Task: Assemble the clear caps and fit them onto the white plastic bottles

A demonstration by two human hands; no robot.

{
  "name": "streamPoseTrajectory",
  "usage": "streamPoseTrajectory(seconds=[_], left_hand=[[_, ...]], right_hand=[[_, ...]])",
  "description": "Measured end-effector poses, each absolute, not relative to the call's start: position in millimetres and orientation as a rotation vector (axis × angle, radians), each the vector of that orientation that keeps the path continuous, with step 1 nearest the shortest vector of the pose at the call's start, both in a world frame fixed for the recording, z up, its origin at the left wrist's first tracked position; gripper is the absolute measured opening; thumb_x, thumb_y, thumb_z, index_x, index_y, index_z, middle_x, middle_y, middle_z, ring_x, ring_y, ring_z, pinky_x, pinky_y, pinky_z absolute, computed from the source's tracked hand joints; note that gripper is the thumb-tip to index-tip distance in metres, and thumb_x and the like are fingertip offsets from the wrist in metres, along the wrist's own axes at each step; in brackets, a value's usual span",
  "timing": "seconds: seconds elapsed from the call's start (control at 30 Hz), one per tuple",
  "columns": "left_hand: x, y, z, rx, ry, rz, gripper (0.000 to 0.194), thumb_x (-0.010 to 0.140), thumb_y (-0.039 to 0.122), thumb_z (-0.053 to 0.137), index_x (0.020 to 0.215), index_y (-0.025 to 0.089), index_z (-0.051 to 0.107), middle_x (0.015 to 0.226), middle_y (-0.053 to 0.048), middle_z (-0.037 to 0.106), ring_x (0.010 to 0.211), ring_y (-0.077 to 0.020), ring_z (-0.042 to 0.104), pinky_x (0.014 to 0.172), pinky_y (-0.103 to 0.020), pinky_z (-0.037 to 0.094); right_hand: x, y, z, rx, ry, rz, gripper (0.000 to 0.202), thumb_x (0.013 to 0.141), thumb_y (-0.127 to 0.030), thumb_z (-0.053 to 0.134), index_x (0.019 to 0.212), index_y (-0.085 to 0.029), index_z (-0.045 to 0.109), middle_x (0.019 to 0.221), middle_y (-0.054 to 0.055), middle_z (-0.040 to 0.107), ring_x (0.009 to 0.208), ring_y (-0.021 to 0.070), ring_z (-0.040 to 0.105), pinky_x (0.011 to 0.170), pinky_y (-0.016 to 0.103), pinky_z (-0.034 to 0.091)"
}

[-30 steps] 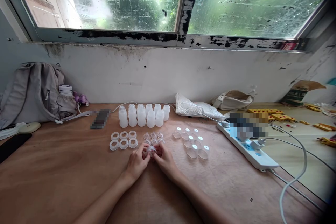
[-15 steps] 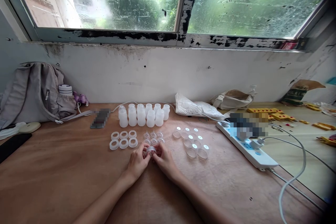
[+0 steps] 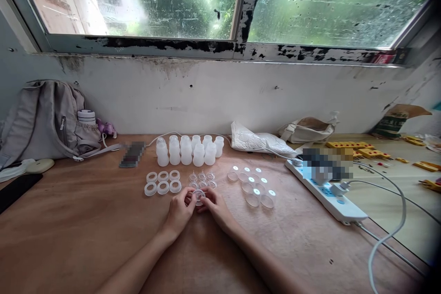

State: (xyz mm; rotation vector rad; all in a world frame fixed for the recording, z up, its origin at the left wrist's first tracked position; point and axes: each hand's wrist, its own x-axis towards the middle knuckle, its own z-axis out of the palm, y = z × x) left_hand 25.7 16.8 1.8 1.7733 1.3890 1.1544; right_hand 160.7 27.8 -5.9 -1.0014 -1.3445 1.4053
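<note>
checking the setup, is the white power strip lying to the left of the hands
No, the white power strip lies on the table to the right of both hands, past the clear caps.

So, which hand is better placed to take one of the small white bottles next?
Probably the left hand. Both hands hold the small clear ring, but the white bottles stand ahead and slightly left, nearer its side. The right hand would likely reach across.

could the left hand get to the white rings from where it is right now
Probably yes. The white rings lie on the bare table just left of and beyond the left hand, with nothing between them. But both hands are pinching a small clear ring, so the left would have to let go first.
</note>
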Motion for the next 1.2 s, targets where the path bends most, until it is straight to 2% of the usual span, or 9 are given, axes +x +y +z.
streamPoseTrajectory(seconds=[0.13,0.23,0.5,0.77,1.03,1.13,1.2], left_hand=[[26,17,1,1.809,1.408,1.118,0.014,0.079,0.027,0.044,0.084,0.018,0.053,0.071,-0.002,0.063,0.062,-0.0134,0.06,0.06,-0.023,0.046],[26,16,2,1.84,1.423,1.096,0.012,0.079,0.025,0.042,0.083,0.019,0.051,0.07,-0.001,0.062,0.062,-0.0135,0.059,0.06,-0.023,0.045],[25,17,3,1.898,1.461,1.086,0.006,0.077,0.021,0.042,0.08,0.02,0.047,0.067,0.0,0.058,0.062,-0.0132,0.056,0.059,-0.022,0.042],[25,17,3,1.86,1.474,1.082,0.008,0.079,0.026,0.04,0.078,0.02,0.046,0.064,0.001,0.056,0.059,-0.0129,0.055,0.056,-0.022,0.04],[27,15,2,1.914,1.424,1.095,0.004,0.077,0.023,0.042,0.075,0.02,0.044,0.063,0.003,0.052,0.054,-0.0121,0.051,0.052,-0.022,0.038],[27,15,3,1.886,1.4,1.142,0.006,0.078,0.024,0.042,0.078,0.02,0.047,0.066,0.001,0.055,0.059,-0.0132,0.054,0.056,-0.023,0.041],[27,14,4,1.863,1.37,1.174,0.009,0.08,0.023,0.041,0.083,0.02,0.049,0.071,0.0,0.058,0.065,-0.0138,0.057,0.06,-0.024,0.044]], right_hand=[[159,30,-7,-1.047,-1.382,1.404,0.018,0.069,-0.032,0.056,0.078,-0.017,0.051,0.058,-0.003,0.055,0.044,0.0106,0.054,0.045,0.025,0.049],[159,30,-7,-1.054,-1.429,1.369,0.017,0.07,-0.032,0.054,0.077,-0.017,0.051,0.056,-0.003,0.055,0.042,0.0104,0.053,0.044,0.024,0.047],[158,28,-8,-1.063,-1.502,1.297,0.011,0.074,-0.027,0.05,0.079,-0.017,0.051,0.058,-0.002,0.056,0.043,0.0101,0.053,0.045,0.023,0.046],[158,24,-8,-1.12,-1.542,1.207,0.023,0.08,-0.033,0.045,0.087,-0.015,0.057,0.06,-0.001,0.056,0.045,0.0101,0.052,0.045,0.022,0.044],[160,21,0,-1.191,-1.701,0.88,0.021,0.078,-0.029,0.048,0.073,-0.016,0.062,0.066,0.003,0.062,0.059,0.0136,0.052,0.055,0.024,0.042],[161,21,1,-1.189,-1.694,0.866,0.02,0.078,-0.03,0.047,0.075,-0.016,0.061,0.067,0.003,0.062,0.059,0.0136,0.052,0.055,0.024,0.042],[162,21,1,-1.17,-1.697,0.876,0.018,0.078,-0.029,0.047,0.083,-0.017,0.06,0.07,0.002,0.061,0.059,0.0132,0.053,0.055,0.023,0.042]])
